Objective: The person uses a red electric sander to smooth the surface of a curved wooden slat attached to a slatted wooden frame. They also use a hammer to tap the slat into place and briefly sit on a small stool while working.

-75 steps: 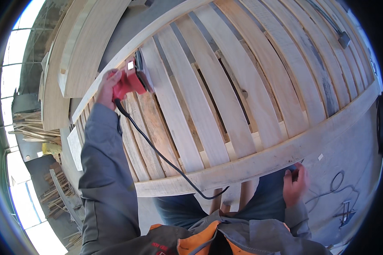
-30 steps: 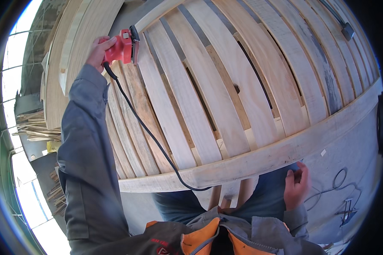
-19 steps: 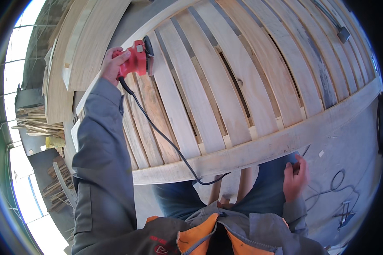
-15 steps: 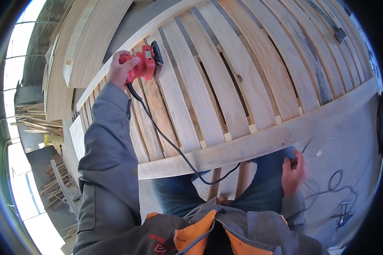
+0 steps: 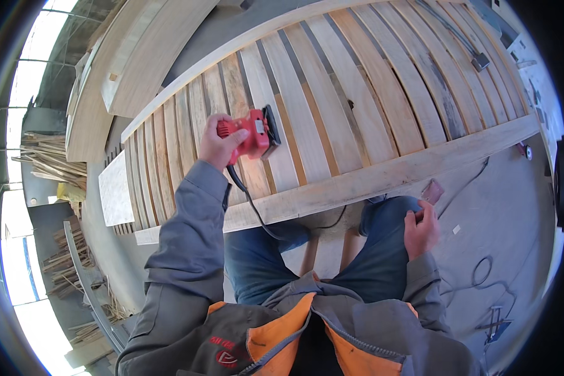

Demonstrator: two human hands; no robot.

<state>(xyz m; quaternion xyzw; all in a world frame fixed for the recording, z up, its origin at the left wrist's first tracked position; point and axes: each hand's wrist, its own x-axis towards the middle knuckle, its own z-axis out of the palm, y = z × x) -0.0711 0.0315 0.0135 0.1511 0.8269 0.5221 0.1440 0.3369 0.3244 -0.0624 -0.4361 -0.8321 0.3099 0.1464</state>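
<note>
One red sander (image 5: 250, 133) was over the slatted frame (image 5: 357, 182), left of its middle — the left hand (image 5: 219, 142) wrapped around its body. Just this side of the frame, the right hand (image 5: 422, 230) lay by the knee (image 5: 388, 216), fingers half curled — whether they touched, I couldn't tell.

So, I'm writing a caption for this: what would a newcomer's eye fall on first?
Probably the red corded power tool, left of the picture's middle, gripped in the left hand. Next comes the long slatted wooden frame slanting across the upper half, then the bright orange jacket lining at the bottom.
</note>
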